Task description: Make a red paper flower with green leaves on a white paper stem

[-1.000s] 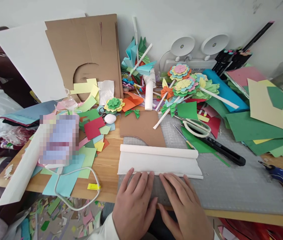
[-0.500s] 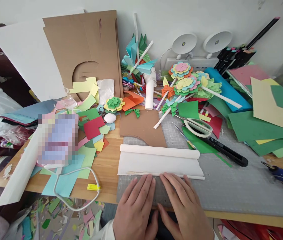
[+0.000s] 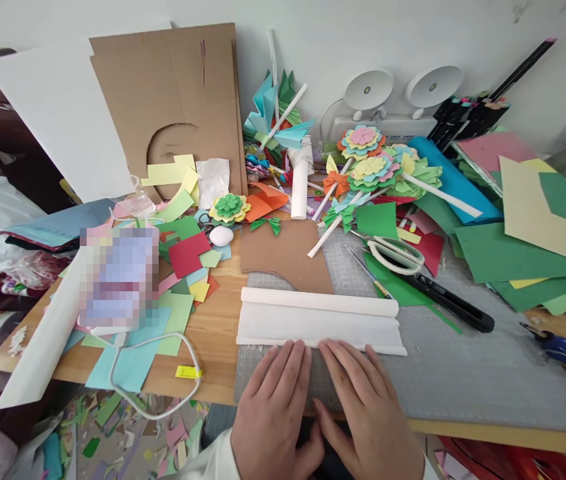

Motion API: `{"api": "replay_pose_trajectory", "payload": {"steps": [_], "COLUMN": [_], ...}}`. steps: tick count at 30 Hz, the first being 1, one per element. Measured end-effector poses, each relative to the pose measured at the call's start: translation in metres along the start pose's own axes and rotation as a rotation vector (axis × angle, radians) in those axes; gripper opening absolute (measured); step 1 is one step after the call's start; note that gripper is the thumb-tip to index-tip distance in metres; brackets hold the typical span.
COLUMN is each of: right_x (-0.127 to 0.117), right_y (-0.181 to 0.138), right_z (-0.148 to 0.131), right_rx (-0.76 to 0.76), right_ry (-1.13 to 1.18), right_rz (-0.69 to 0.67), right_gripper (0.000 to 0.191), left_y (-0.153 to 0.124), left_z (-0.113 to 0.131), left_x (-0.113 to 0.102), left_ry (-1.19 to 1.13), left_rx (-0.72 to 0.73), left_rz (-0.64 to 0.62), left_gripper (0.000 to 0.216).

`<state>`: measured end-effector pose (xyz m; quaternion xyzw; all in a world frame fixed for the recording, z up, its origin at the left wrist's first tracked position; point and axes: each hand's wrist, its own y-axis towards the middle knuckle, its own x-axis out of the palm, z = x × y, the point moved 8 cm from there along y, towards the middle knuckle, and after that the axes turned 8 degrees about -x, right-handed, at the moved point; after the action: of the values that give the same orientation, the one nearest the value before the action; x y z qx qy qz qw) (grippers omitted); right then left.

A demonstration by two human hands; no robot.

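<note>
A sheet of white paper (image 3: 313, 325) lies across the grey cutting mat (image 3: 463, 373). Its far side is curled into a loose roll, and its near edge is wound into a thin tube. Fingers stretched out flat, my left hand (image 3: 275, 413) rests its fingertips on the near edge, left of the middle. Beside it my right hand (image 3: 365, 407) lies just as flat, its fingertips on the same edge. Both thumbs point inward and almost meet. Just beyond the roll is a piece of brown cardboard (image 3: 287, 250) with a curved cut-out.
Scissors (image 3: 395, 255), a black utility knife (image 3: 455, 303) and blue-handled pliers (image 3: 563, 350) lie to the right. Paper flowers (image 3: 365, 157) on white sticks crowd the back. At left are a phone (image 3: 123, 280) with a white cable and scattered coloured paper (image 3: 190, 253).
Both hands have shifted slightly forward, away from me, along with the paper's near edge. That edge looks more tightly wound now.
</note>
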<state>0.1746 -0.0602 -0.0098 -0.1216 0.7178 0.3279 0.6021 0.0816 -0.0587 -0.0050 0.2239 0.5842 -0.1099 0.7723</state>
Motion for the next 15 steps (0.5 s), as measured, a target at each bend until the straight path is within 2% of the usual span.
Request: {"api": "replay_pose_trajectory", "payload": {"steps": [15], "right_x": [0.009], "right_y": [-0.0015], "right_z": [0.0002], "right_rx": [0.046], "right_ry": [-0.027], "right_rz": [-0.027], "right_gripper": [0.058], "left_y": [0.0028], "left_z": [0.0004], "left_x": [0.0031], "left_ry": [0.023], "left_rx": [0.016], "left_rz": [-0.015], "left_gripper": [0.069]}}
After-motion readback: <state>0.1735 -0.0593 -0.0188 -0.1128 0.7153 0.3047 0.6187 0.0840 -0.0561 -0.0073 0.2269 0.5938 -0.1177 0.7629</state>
